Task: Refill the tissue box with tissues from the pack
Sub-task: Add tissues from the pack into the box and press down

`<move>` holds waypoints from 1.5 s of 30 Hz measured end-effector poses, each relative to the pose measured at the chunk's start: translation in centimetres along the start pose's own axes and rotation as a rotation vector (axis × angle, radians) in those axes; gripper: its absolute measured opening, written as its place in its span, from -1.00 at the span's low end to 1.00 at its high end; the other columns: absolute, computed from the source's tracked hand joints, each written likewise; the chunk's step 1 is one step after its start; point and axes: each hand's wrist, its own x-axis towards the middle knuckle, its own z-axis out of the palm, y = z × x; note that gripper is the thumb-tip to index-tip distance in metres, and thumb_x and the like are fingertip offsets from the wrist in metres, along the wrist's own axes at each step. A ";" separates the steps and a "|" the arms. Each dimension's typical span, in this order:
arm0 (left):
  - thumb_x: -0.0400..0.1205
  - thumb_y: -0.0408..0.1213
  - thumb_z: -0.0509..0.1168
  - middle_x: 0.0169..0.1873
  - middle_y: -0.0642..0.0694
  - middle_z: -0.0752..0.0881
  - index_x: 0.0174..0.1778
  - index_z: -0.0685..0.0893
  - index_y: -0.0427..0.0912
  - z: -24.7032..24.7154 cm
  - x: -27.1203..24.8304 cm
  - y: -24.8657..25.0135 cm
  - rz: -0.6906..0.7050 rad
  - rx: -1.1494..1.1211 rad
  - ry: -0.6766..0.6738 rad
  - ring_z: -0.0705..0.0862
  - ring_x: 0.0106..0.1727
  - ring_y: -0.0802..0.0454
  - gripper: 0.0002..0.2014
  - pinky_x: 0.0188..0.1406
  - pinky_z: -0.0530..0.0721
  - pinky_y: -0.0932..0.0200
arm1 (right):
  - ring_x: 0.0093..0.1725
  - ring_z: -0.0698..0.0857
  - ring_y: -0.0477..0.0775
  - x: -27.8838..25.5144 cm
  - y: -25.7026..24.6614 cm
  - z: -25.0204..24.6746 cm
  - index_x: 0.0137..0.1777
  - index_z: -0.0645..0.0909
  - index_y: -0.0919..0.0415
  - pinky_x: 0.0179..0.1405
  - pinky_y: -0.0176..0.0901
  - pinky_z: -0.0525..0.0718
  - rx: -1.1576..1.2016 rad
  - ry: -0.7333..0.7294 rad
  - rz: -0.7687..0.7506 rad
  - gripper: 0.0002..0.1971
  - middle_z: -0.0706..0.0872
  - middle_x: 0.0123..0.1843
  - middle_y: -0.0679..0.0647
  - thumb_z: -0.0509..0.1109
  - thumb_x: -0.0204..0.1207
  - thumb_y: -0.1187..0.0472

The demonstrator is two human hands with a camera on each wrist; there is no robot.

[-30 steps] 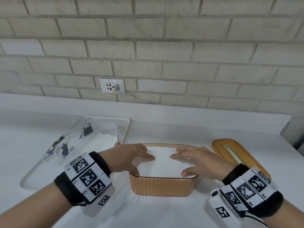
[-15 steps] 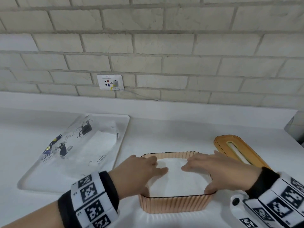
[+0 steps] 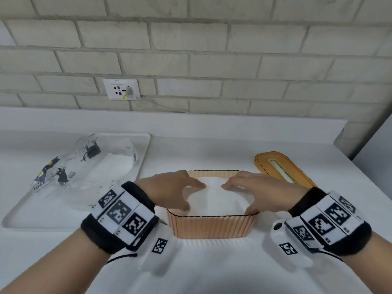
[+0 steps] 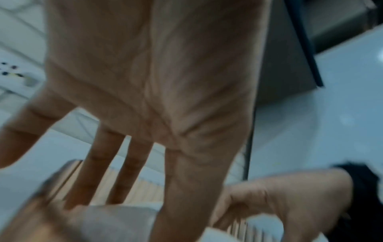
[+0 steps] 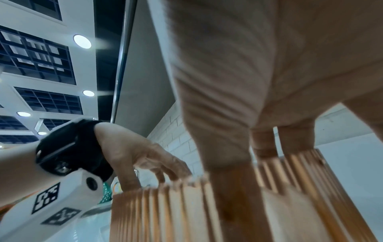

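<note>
Head view, box: we see the ribbed amber tissue box on the white counter straight ahead of us, its long axis running left to right, its top open.
Head view, tissues: the white tissue stack sits inside the box, domed a little above the rim.
Head view, hands: our left hand comes in over the box's left end and our right hand over its right end; both are spread, fingers pressing down on the stack, thumbs at the near rim, gripping nothing.
Head view, lid: the slotted lid lies flat just right of the box and behind it, so we judge the right hand the nearer one for it.
Head view, pack: the clear tissue pack rests on a white tray well to our left.
Left wrist view: blurred; our left fingers reach straight down to the tissues, with the right hand across from them.
Right wrist view: our right thumb drops inside the box wall; the left hand's fingertips rest at the far rim.
</note>
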 end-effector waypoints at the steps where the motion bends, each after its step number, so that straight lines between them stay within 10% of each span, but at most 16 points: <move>1: 0.61 -0.11 0.30 0.39 0.10 0.41 0.52 0.32 0.35 0.0 0.2 -0.1 -0.007 -0.058 0.036 0.51 0.33 0.06 -0.43 0.40 0.45 -0.02 | 0.32 0.47 -0.07 -0.1 0.0 -0.3 0.49 0.32 -0.21 0.17 -0.25 0.45 0.050 0.000 0.008 -0.31 0.42 0.40 -0.18 0.52 0.41 0.16; 7: 0.69 -0.14 0.23 0.26 0.06 0.50 0.57 0.22 0.29 1.5 1.3 2.3 -0.124 0.062 0.326 0.41 0.32 -0.04 -0.45 0.29 0.26 -0.16 | 0.28 0.53 -0.08 0.4 -0.7 -0.9 0.47 0.40 -0.14 0.22 -0.18 0.52 0.185 0.243 0.082 -0.45 0.58 0.31 -0.11 0.44 0.48 0.07; 15: 0.60 -0.28 0.27 0.29 0.15 0.41 0.52 0.29 0.30 1.2 1.5 2.0 -0.010 -0.088 0.283 0.28 0.20 0.07 -0.39 0.19 0.20 -0.02 | 0.40 0.32 0.01 1.2 -1.2 0.6 0.54 0.27 -0.08 0.34 0.08 0.41 0.029 0.206 0.138 -0.41 0.42 0.37 -0.09 0.37 0.53 0.01; 25: 0.55 -0.14 0.33 0.02 0.11 0.42 0.36 0.49 0.14 0.8 2.3 2.3 0.034 -0.165 0.336 0.32 0.14 0.10 -0.57 0.23 0.24 0.02 | 0.25 0.34 -0.06 0.3 -0.9 1.3 0.30 0.42 -0.09 0.23 -0.08 0.42 0.038 0.407 0.088 -0.57 0.40 0.26 -0.17 0.43 0.46 -0.04; 35: 0.54 -0.07 0.38 0.22 0.13 0.41 0.23 0.54 0.09 0.8 2.8 2.5 0.112 -0.118 0.372 0.31 0.27 0.10 -0.66 0.40 0.13 -0.08 | 0.11 0.30 -0.13 0.2 0.0 2.7 -0.25 0.54 -0.05 0.01 -0.19 0.28 0.110 0.572 0.036 -0.78 0.50 0.11 -0.19 0.57 0.33 0.06; 45: 0.53 0.04 0.38 0.08 0.08 0.43 0.23 0.55 0.00 -0.5 3.0 1.8 0.046 -0.028 0.337 0.26 0.13 0.10 -0.60 0.40 0.09 -0.17 | 0.12 0.32 -0.14 0.0 0.4 2.3 -0.23 0.56 -0.03 0.10 -0.16 0.38 0.309 0.690 0.054 -0.86 0.53 0.04 -0.20 0.49 0.43 0.08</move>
